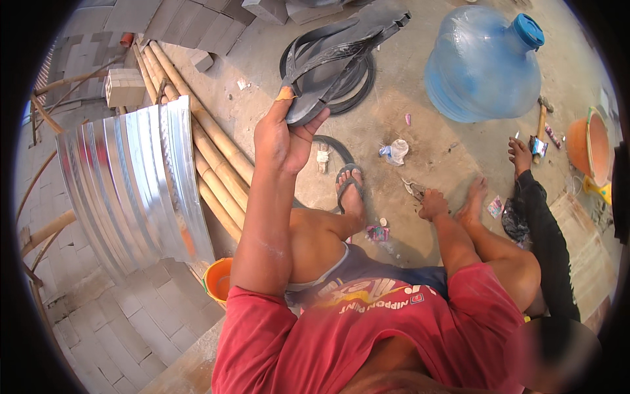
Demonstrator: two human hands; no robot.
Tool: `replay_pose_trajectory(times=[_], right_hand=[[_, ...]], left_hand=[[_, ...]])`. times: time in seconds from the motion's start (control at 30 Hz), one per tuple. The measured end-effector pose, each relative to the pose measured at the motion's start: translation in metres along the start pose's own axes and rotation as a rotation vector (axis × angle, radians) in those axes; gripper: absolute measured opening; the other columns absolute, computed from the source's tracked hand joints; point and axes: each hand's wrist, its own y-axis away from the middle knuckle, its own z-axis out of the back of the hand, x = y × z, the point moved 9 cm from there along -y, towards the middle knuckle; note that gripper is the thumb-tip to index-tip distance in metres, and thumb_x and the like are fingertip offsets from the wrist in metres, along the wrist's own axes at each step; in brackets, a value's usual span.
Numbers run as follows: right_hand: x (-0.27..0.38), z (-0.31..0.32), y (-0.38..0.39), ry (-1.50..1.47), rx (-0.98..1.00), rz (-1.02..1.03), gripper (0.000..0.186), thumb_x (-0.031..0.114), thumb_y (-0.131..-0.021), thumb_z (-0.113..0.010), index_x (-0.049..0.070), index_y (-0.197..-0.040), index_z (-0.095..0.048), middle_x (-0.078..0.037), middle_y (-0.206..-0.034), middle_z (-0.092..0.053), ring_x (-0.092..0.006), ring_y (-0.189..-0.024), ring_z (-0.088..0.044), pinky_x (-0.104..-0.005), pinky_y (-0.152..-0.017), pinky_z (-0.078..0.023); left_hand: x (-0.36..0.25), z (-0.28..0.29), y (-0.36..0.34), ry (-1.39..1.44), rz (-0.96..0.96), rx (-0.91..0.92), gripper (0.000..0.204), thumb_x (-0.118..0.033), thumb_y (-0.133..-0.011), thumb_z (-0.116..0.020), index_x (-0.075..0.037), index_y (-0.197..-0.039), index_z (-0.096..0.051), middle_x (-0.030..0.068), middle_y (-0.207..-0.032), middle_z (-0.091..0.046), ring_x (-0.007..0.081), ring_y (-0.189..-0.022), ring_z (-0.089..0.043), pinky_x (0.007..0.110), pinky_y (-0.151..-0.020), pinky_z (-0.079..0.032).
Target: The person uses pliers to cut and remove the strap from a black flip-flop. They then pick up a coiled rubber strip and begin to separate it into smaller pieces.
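Observation:
My left hand (286, 138) is raised and grips one end of a black flip-flop (341, 56), its thumb on top and the strap facing up. An orange-yellow patch covers the thumb's tip. Low over the floor, my right hand (433, 205) is closed, beside a thin, light-coloured looped thing (413, 188) too small to name. What its fingers hold is unclear. My left foot (352, 190) wears a dark flip-flop, while my right foot (472, 198) is bare. Behind the raised flip-flop, a black hose (367, 92) lies coiled on the ground.
A large blue water jug (482, 65) stands at far right. Bamboo poles (213, 141) and a corrugated metal sheet (134, 187) lie left. A co-worker's black-sleeved arm (545, 230) reaches in at right, near a hammer (541, 128) and an orange bucket (588, 148). Wrappers (395, 152) litter the floor.

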Motion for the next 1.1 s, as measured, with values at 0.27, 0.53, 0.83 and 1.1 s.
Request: replay_pose_trajectory(times=[0.27, 0.53, 0.83, 1.1], right_hand=[[0.016, 0.036, 0.004, -0.13, 0.059, -0.038, 0.033, 0.027, -0.078, -0.065, 0.004, -0.101, -0.066, -0.019, -0.113, -0.064, -0.0306, -0.105, -0.063, -0.04, -0.088, -0.052], [0.033, 0.117, 0.022, -0.06, -0.173, 0.229, 0.032, 0.025, -0.07, -0.061, -0.007, -0.073, -0.063, -0.027, -0.084, -0.065, -0.0375, -0.081, -0.067, -0.041, -0.069, -0.052], [0.115, 0.269, 0.221, -0.796, -0.007, 0.69, 0.039, 0.018, -0.07, -0.063, 0.0, -0.105, -0.057, -0.007, -0.097, -0.058, -0.0173, -0.088, -0.056, -0.0312, -0.079, -0.047], [0.136, 0.273, 0.27, -0.679, -0.052, 0.735, 0.045, 0.023, -0.071, -0.063, 0.001, -0.109, -0.055, -0.005, -0.097, -0.054, -0.0164, -0.091, -0.051, -0.0303, -0.082, -0.043]], left_hand=[[-0.033, 0.004, 0.016, 0.101, -0.149, 0.112, 0.031, -0.025, -0.097, -0.055, -0.001, -0.115, -0.049, 0.0127, -0.108, -0.062, 0.0249, -0.09, -0.066, 0.041, -0.074, -0.06], [-0.056, 0.014, 0.04, 0.263, -0.256, 0.145, 0.025, -0.022, -0.097, -0.053, -0.006, -0.115, -0.044, 0.0111, -0.108, -0.059, 0.0236, -0.089, -0.064, 0.039, -0.073, -0.059], [-0.069, -0.004, 0.058, 0.237, -0.235, 0.297, 0.03, -0.022, -0.096, -0.049, -0.006, -0.121, -0.043, 0.011, -0.111, -0.06, 0.0239, -0.095, -0.064, 0.044, -0.076, -0.058], [-0.053, -0.015, 0.061, 0.175, -0.191, 0.327, 0.026, -0.02, -0.096, -0.051, -0.004, -0.116, -0.048, 0.0144, -0.113, -0.059, 0.0275, -0.101, -0.062, 0.048, -0.082, -0.059]])
